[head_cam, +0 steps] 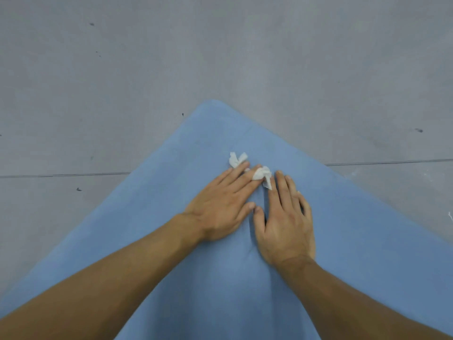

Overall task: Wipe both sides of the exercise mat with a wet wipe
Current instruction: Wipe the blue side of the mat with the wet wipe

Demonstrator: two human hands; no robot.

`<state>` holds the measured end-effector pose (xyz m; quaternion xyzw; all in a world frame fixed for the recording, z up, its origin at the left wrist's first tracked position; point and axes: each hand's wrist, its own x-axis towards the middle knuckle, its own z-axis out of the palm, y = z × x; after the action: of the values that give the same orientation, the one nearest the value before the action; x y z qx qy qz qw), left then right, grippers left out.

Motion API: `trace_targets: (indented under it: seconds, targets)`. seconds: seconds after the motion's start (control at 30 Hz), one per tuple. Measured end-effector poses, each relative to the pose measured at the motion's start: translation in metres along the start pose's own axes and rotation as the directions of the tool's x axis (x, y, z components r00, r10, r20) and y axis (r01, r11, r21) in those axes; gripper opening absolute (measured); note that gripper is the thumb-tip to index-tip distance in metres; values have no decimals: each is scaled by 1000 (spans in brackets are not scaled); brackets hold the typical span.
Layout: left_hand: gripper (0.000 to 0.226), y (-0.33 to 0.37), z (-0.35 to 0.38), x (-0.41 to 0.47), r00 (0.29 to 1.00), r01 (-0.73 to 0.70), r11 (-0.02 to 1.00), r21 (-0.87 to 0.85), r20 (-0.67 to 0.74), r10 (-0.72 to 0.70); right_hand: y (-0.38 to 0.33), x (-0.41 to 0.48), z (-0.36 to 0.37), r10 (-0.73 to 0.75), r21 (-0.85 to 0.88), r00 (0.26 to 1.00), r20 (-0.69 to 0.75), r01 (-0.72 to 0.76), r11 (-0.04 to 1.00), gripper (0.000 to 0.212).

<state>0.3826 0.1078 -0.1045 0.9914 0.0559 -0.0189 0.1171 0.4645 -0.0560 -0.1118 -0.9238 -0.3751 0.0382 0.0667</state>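
Wipe (pixel 261 173) (crumpled) pressed to mat (pixel 367 241) by left hand (pixel 220 212), right hand (pixel 285 227) beside.

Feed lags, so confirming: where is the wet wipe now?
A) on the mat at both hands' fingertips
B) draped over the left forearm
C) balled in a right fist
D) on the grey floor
A: the wet wipe lies crumpled on the mat under straight fingers of the left hand, with the right hand flat beside it.
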Motion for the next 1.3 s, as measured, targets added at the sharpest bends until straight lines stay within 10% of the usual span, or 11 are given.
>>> trace_targets:
  seconds: [0.87,1.3]
  targets:
    - [66,32,15,-104,990,136,989,56,19,-138,32,-20,-6,-131,49,988,84,128,991,75]
    - [65,32,13,-96,988,126,987,99,78,-134,116,-124,-17,71,3,997,43,-71,997,79]
